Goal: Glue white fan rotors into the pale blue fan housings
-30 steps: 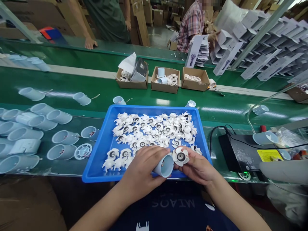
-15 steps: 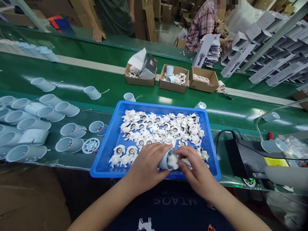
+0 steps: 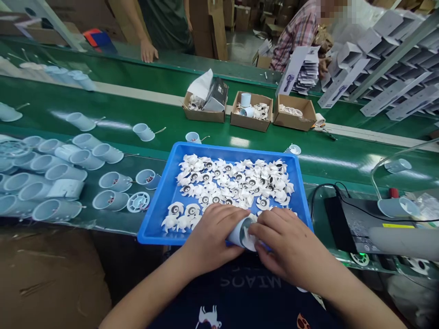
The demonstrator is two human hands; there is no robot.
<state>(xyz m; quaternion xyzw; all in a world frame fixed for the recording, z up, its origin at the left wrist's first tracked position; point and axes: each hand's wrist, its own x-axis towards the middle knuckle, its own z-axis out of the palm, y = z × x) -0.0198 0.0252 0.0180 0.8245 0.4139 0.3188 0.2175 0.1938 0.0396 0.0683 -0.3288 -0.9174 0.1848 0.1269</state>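
My left hand [image 3: 213, 236] is wrapped round a light-blue plastic cylinder housing [image 3: 236, 235], its open end facing right. Inside that mouth sits a white fan impeller [image 3: 250, 238], partly covered by fingers. My right hand [image 3: 290, 243] is closed at the opening, its fingertips pinching the impeller. Both hands are over the front edge of a blue tray [image 3: 147, 230]. Many loose white impellers [image 3: 222, 180], some showing dark ring-shaped hubs, lie spread in the tray.
Light-blue housings [image 3: 65, 172] crowd the bench at left, and several lie on the green conveyor [image 3: 164, 119]. Beyond it stand small cardboard boxes [image 3: 252, 122] of parts. A black device [image 3: 356, 228] with cables sits at right. Two people are across the line, near stacked white cartons.
My right hand has moved further over the housing's mouth, its fingers now reaching into the opening and covering more of the impeller. The view has shifted slightly.
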